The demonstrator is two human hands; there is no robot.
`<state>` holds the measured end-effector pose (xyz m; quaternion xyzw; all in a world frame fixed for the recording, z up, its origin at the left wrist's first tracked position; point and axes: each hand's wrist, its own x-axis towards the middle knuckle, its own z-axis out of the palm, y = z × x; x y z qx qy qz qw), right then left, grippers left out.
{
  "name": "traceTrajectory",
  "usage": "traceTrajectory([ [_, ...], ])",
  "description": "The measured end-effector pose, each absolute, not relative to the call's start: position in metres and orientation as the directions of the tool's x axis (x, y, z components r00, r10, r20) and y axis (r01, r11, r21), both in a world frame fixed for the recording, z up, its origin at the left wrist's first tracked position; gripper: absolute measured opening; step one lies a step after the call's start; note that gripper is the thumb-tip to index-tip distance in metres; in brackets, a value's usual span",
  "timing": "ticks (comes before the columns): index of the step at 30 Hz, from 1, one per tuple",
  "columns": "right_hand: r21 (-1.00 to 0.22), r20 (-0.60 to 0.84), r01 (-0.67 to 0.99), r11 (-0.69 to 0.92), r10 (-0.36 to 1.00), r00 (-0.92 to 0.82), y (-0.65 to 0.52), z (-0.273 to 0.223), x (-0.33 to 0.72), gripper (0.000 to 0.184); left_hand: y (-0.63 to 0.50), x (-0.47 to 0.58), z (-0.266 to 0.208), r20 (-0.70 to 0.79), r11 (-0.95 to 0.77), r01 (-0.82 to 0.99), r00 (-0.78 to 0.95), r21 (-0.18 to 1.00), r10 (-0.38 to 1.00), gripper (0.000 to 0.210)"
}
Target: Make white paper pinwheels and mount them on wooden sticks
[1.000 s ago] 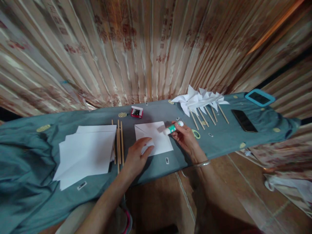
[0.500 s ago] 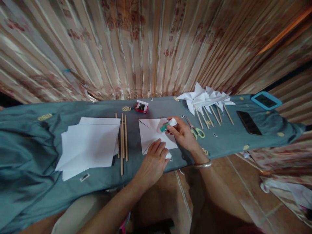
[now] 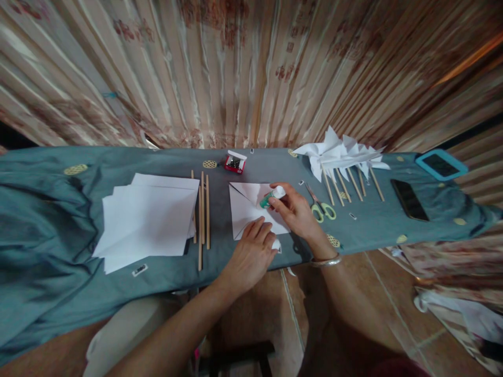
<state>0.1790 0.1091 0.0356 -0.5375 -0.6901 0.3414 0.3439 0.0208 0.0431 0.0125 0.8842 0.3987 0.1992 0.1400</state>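
Right hand: the right hand is raised just above the square paper sheet; its fingers are closed around a glue stick.
Glue stick: it is held tilted, green end pointed down at the sheet's middle; whether the tip touches the paper cannot be told.
Left hand: the left hand is laid on the sheet's near edge, its fingers spread flat and pressed on the paper, nothing gripped.
Square paper sheet: it is laid on the teal-covered tabletop, with crease lines seen across it.
Sticks: wooden sticks are laid side by side just left of the sheet.
Paper stack: a paper stack is spread left of the sticks.
Scissors: green-handled scissors are placed just right of the right hand.
Pinwheels: white paper pinwheels on sticks are set at the far right.
Small box: a red box is seen beyond the sheet.
Phones: a dark phone and a blue-cased device are laid at the right end.
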Motion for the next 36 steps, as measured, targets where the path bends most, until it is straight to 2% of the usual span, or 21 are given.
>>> traceTrajectory([
  [9,-0.733,0.113,0.647,0.21,0.976,-0.189,0.106,0.045,0.169,0.035,0.042,0.021,0.012,0.267,-0.66,0.674,0.604,0.332,0.751,0.02],
  [15,-0.579,0.175,0.769,0.272,0.962,-0.209,0.101,0.058,0.171,0.052,0.042,0.02,0.012,0.283,-0.666,0.673,0.603,0.323,0.746,0.021],
  [22,-0.549,0.222,0.744,0.38,0.925,-0.308,0.096,0.075,0.176,0.038,0.042,0.021,0.011,0.289,-0.673,0.674,0.608,0.304,0.74,0.025],
  [30,-0.517,0.283,0.709,0.479,0.878,-0.387,0.101,0.073,0.177,0.036,0.042,0.021,0.013,0.274,-0.67,0.676,0.612,0.305,0.742,0.025],
  [36,-0.512,0.295,0.701,0.496,0.868,-0.399,0.105,0.071,0.172,0.033,0.042,0.021,0.012,0.274,-0.666,0.673,0.608,0.322,0.746,0.024],
])
